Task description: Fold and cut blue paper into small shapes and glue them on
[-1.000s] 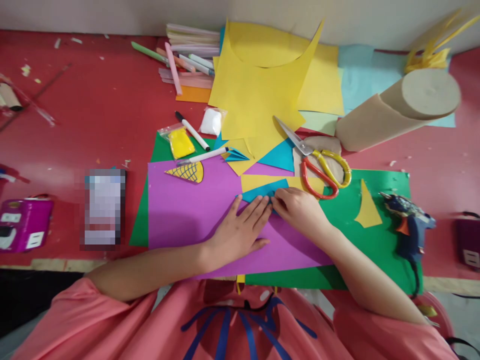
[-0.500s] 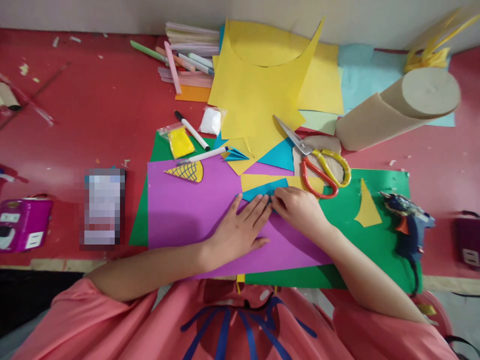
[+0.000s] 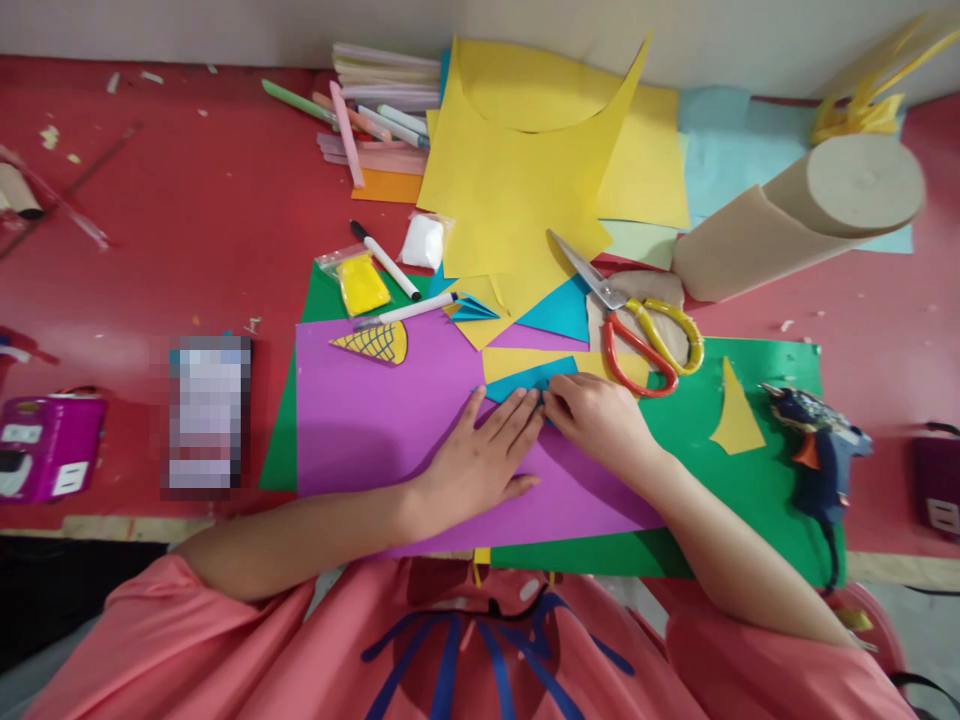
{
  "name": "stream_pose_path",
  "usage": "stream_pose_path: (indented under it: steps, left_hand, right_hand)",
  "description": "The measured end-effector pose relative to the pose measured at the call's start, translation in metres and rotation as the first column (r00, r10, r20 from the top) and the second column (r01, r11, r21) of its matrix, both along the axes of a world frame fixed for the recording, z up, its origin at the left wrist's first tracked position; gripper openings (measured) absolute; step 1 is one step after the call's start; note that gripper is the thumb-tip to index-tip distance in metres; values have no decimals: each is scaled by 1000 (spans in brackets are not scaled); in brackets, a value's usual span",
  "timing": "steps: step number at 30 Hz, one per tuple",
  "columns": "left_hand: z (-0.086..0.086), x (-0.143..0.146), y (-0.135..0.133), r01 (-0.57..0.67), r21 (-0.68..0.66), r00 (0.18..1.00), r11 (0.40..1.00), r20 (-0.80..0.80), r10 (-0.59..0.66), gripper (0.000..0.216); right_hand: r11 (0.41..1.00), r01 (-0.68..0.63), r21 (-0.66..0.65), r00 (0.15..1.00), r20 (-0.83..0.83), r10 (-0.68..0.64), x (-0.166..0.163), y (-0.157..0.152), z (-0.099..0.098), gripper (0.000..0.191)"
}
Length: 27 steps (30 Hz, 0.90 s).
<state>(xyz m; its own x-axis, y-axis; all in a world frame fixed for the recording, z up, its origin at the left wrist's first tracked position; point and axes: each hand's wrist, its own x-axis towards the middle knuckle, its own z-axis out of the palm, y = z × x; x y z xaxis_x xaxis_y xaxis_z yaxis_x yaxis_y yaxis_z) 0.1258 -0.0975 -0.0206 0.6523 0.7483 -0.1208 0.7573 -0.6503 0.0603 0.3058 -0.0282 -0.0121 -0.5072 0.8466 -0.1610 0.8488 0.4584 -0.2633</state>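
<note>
My left hand (image 3: 480,455) lies flat with fingers stretched out, pressing on a small blue paper piece (image 3: 525,378) that rests on a purple sheet (image 3: 360,420). My right hand (image 3: 596,415) sits beside it, fingers curled and pinching the blue piece's near edge. A yellow strip (image 3: 517,360) lies just beyond the blue piece. Both forearms reach in from the bottom of the view over a pink shirt.
Red-and-yellow scissors (image 3: 634,325) lie just beyond my right hand. A blue glue gun (image 3: 814,445) rests at the right on a green sheet (image 3: 757,480). Yellow papers (image 3: 525,170), markers (image 3: 386,260), a tan roll (image 3: 795,215) and a yellow cone cut-out (image 3: 375,343) lie farther back.
</note>
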Motion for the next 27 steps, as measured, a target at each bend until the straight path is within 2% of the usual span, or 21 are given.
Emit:
stream_pose_path:
  steps: [20, 27]
  left_hand:
    - [-3, 0, -1, 14, 2, 1000, 1000, 14, -14, 69]
    - [1, -1, 0, 15, -8, 1000, 1000, 16, -15, 69]
  right_hand:
    - [999, -1, 34, 1000, -7, 1, 0, -1, -1, 26]
    - [1000, 7, 26, 1000, 3, -7, -1, 0, -2, 26]
